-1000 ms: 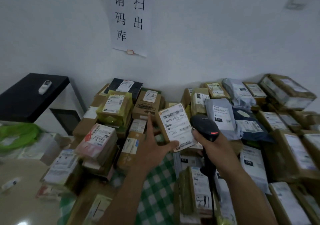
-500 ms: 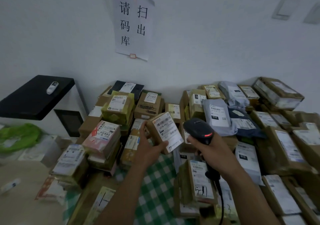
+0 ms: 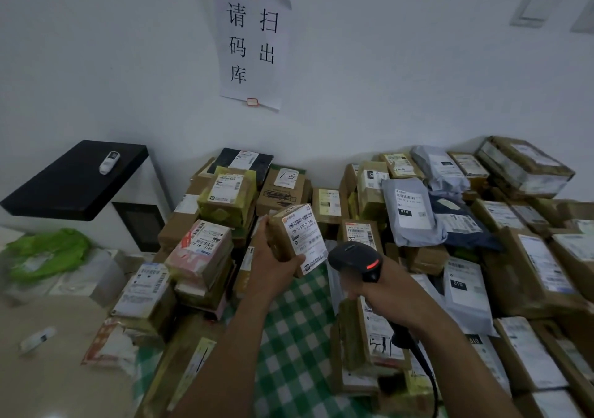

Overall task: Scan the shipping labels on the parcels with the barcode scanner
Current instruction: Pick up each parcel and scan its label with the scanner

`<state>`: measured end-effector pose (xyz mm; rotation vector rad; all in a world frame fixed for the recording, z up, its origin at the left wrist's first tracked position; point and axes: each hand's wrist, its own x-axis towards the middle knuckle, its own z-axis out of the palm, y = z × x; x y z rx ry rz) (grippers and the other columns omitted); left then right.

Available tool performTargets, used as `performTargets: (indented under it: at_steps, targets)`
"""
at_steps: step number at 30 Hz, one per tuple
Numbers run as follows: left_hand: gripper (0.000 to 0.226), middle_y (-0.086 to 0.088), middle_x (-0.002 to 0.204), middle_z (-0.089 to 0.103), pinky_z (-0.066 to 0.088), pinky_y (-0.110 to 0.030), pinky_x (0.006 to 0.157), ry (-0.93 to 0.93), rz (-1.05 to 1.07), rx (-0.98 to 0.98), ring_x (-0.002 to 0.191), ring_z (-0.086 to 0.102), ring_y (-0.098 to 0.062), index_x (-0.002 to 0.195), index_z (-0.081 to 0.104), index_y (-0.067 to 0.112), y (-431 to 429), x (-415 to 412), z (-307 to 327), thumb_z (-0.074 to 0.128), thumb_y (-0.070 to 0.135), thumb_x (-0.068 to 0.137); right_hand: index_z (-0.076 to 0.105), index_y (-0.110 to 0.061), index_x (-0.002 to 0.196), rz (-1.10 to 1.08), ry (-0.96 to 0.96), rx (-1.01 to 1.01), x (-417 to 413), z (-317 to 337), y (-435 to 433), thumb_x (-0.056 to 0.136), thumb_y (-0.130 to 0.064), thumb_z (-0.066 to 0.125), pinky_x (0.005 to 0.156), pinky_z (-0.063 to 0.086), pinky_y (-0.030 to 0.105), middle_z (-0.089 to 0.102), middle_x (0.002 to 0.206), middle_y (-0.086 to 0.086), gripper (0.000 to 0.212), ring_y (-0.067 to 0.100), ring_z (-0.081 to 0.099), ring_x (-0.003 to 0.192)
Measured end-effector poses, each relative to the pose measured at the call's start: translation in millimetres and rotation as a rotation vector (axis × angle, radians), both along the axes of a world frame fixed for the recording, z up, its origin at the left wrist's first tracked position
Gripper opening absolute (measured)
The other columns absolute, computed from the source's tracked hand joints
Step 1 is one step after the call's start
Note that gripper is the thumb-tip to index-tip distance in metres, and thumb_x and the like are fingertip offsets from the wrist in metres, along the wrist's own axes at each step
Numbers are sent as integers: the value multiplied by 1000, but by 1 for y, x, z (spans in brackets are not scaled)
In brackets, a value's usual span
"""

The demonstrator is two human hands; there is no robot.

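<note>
While the heap of parcels (image 3: 527,266) round the checked cloth (image 3: 295,337) lies as it did a second ago, the small box (image 3: 279,240) has moved. It faced the scanner (image 3: 353,258) flat on, and now hangs tilted above the cloth's far edge, nearer the stacks on the cloth's left. I judge its shipping label (image 3: 303,234) read, so another parcel comes next.

The heap is square-cornered brown cardboard under glossy tape, with soft crumpled grey mailers (image 3: 411,211) beyond the cloth's right edge. The cloth is green-and-white check. The box's label is smooth white paper.

The left hand (image 3: 273,266) curls its fingers round the box. The right hand (image 3: 389,292), over the cloth's right edge, wraps its fingers round the scanner's grip. The scanner is rounded matt black plastic with a small red light (image 3: 373,264) lit.
</note>
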<state>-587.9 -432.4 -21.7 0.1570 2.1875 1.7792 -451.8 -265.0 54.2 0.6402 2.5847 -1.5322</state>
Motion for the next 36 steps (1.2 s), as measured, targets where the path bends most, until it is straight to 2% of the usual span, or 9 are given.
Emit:
performTargets:
  at_steps: [9,15,18,21,23,25,28,31,36]
  targets:
    - [116,-1,164,34,53,-46,102,3,18,-12,147,42,-25,161,6,45,-2,-6,-9,81,3,84,66,-29,112,15,13,-51,0,-2,-2,97,-29,72,48,38,7,69,65,-18,16,-6,56,50]
    - [117,0,166,31,49,-48,106,-3,4,-45,150,37,-25,161,1,49,-6,-7,-10,82,9,86,61,-28,102,34,-20,-70,-3,-3,-2,97,-20,71,46,36,6,61,52,-23,14,-7,54,45]
    - [119,4,165,33,39,-53,116,31,-41,-186,150,36,-24,158,-8,55,-21,-6,-9,82,22,87,59,-29,101,18,-41,-58,-5,-14,0,97,-21,69,55,37,13,58,49,-22,14,-8,54,46]
    - [114,2,163,37,42,-53,116,-2,-46,-323,146,42,-25,161,-9,47,-52,2,-19,79,29,90,62,-31,109,-1,-68,-85,-6,-34,-5,94,-27,75,55,38,10,63,61,-25,20,-10,57,55]
    - [112,2,163,38,46,-52,113,-53,-4,-345,145,44,-26,161,-6,48,-79,10,-33,79,31,90,64,-37,115,3,-82,-108,-6,-46,-13,92,-32,78,59,43,10,72,84,-21,28,-9,64,72]
    - [106,3,159,45,53,-41,105,-125,20,-309,139,50,-22,161,-1,49,-99,24,-44,78,31,92,65,-39,117,33,-112,-114,-7,-55,-20,93,-32,77,65,45,14,76,94,-15,28,-8,67,79]
    - [95,6,153,52,49,-11,78,-173,-29,-337,131,57,-15,163,8,44,-110,43,-63,73,34,95,67,-36,116,74,-195,-123,-13,-64,-29,93,-37,76,65,45,19,77,86,-12,25,-9,66,65]
    - [93,3,151,54,55,-23,90,-246,-27,-274,115,59,-8,161,14,47,-105,49,-77,76,33,93,69,-37,110,86,-243,-113,-22,-69,-35,91,-41,77,69,48,26,78,84,-11,21,1,65,69]
    - [95,20,140,41,44,-24,102,-93,-56,-272,132,43,-1,157,16,43,-95,35,-72,77,14,91,66,-41,102,126,-263,-84,-30,-76,-36,91,-40,78,64,48,24,78,86,-9,16,4,66,71]
